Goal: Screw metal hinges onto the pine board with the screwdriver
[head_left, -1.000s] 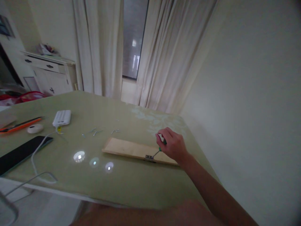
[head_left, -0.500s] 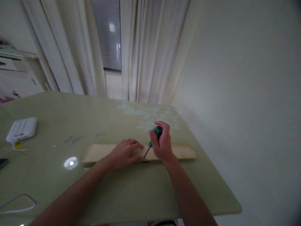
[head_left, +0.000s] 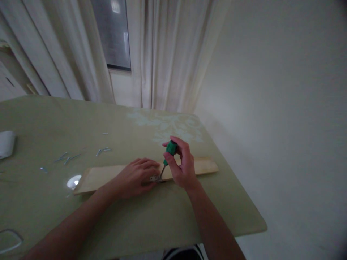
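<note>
A long pale wooden board point(head_left: 103, 176) lies across the table. My left hand point(head_left: 138, 177) grips it left of its middle, fingers over the top and thumb low at the near edge. Beside those fingers sits a small metal hinge point(head_left: 155, 178) with holes, at the board's near edge. My right hand point(head_left: 183, 167) is closed around the green and black handle of a screwdriver point(head_left: 170, 151). The shaft slants down to the left, and its tip meets the hinge's right end. Whether a screw is under the tip is too small to tell.
Several loose screws point(head_left: 72, 157) are scattered on the green-covered table point(head_left: 151, 220), beyond the board's left end. A white device point(head_left: 5, 143) stands at the left edge, with a white cable loop point(head_left: 12, 240) nearer me. A wall point(head_left: 271, 126) rises on the right.
The board has turned slightly, its left end swinging nearer me. My left hand has shifted and uncovered the hinge. My right hand's grip on the screwdriver has loosened and the handle stands more upright. The view has moved right.
</note>
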A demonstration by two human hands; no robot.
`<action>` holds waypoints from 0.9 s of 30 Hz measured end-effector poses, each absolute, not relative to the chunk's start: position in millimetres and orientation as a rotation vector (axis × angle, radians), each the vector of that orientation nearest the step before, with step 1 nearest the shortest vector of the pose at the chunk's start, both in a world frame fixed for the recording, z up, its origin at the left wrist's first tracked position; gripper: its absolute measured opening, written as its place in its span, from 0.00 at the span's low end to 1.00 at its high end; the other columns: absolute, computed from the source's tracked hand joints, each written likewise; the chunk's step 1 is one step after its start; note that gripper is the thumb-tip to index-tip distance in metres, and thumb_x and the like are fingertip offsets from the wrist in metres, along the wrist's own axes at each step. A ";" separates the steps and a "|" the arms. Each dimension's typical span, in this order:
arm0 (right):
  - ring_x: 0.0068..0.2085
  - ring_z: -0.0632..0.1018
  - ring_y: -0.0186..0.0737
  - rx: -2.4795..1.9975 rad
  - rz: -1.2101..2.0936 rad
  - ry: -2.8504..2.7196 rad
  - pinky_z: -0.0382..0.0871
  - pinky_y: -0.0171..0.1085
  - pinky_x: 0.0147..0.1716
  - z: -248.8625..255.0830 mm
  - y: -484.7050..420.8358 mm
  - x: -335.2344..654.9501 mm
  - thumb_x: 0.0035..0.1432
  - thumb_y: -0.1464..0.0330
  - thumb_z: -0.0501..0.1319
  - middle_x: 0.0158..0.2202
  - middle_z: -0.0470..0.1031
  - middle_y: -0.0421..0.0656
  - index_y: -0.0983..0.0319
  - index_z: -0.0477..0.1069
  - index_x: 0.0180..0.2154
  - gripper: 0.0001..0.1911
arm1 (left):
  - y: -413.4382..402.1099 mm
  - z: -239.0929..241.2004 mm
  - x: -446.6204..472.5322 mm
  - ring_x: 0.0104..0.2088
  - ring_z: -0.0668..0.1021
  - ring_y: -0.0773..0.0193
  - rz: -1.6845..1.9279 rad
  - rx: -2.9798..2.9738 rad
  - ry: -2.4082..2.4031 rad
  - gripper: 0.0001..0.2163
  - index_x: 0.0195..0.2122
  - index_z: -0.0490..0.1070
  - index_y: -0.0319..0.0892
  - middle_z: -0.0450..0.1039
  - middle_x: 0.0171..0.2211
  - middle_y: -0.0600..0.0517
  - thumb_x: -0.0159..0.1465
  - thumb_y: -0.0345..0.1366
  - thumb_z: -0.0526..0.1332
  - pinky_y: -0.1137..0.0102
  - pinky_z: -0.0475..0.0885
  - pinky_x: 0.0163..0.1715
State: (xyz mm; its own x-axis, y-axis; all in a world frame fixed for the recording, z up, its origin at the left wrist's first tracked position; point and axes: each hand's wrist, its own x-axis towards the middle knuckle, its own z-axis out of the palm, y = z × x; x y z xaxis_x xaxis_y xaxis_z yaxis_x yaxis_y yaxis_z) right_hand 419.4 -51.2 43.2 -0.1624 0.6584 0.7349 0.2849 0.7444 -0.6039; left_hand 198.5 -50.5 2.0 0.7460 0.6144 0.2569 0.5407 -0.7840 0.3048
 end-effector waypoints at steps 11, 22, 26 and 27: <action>0.41 0.81 0.37 -0.720 0.431 -1.840 0.82 0.40 0.45 48.1 -49.4 425.6 0.69 0.63 0.67 0.49 0.79 0.45 0.53 0.65 0.66 0.27 | -41.5 -5.3 190.5 0.60 0.79 0.50 0.581 2.740 0.813 0.11 0.53 0.79 0.50 0.79 0.60 0.48 0.71 0.41 0.65 0.57 0.74 0.60; 0.40 0.83 0.38 -0.790 0.437 -1.798 0.82 0.39 0.44 45.3 -43.7 432.9 0.69 0.60 0.67 0.45 0.80 0.43 0.52 0.60 0.70 0.34 | -40.8 -3.8 190.1 0.61 0.80 0.49 0.566 2.741 0.817 0.10 0.51 0.80 0.49 0.78 0.61 0.46 0.71 0.42 0.65 0.55 0.75 0.61; 0.47 0.83 0.40 -0.693 0.392 -1.896 0.81 0.42 0.50 42.6 -46.8 433.0 0.72 0.64 0.63 0.55 0.78 0.49 0.52 0.56 0.72 0.32 | -41.1 -3.8 190.3 0.60 0.80 0.49 0.578 2.741 0.796 0.12 0.53 0.79 0.49 0.79 0.61 0.46 0.71 0.41 0.66 0.55 0.75 0.60; 0.46 0.83 0.39 -0.696 0.343 -1.885 0.81 0.41 0.48 41.3 -46.5 432.1 0.71 0.64 0.64 0.54 0.78 0.48 0.51 0.58 0.71 0.32 | -41.0 -4.3 190.1 0.60 0.80 0.49 0.577 2.750 0.788 0.12 0.54 0.79 0.49 0.78 0.62 0.46 0.71 0.41 0.66 0.55 0.75 0.60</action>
State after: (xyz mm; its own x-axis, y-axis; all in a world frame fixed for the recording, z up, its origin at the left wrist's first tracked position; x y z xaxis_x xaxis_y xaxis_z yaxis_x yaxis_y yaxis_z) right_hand 432.1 -46.5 41.3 -0.2812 0.6080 0.7425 0.3078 0.7900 -0.5303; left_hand 190.1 -41.0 -4.3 0.7789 0.5462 0.3081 0.4586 -0.8312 0.3143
